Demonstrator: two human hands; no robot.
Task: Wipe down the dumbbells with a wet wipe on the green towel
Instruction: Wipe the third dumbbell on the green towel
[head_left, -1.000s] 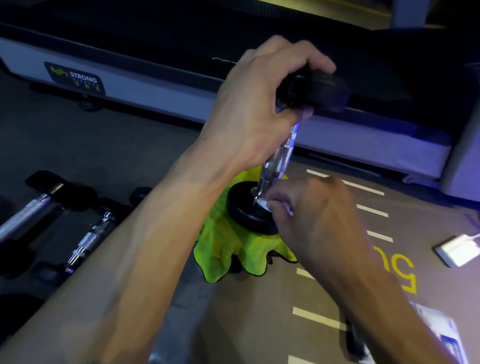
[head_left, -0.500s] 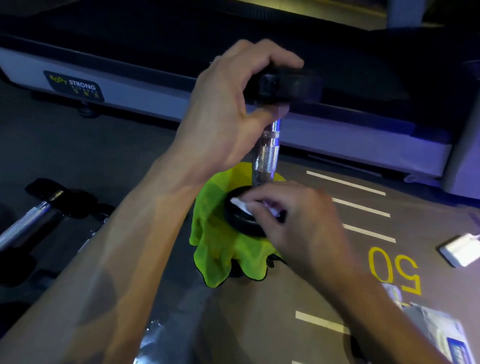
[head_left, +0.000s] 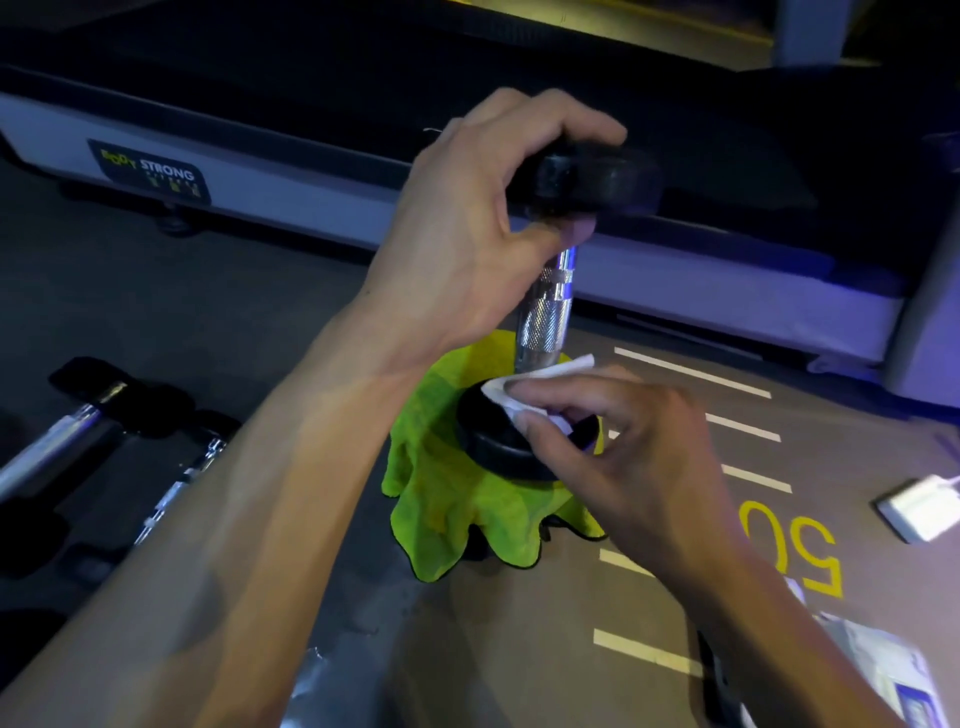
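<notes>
Grey gym flooring (head_left: 545, 675) painted with white dashes and a yellow "50" carries a crumpled lime-green microfibre towel (head_left: 441, 499), and on it a black-ended dumbbell with a knurled chrome handle (head_left: 543, 317) stands nearly upright, long axis vertical, lower head down on the cloth. Left hand (head_left: 467, 249) grips the upper black head from above, while the right hand (head_left: 623, 457) pinches a white wet wipe (head_left: 519, 387) against the top of the lower head, just beside the handle's base. Two more chrome-handled dumbbells (head_left: 78, 431) lie well apart at left, before a grey treadmill base (head_left: 260, 176).
</notes>
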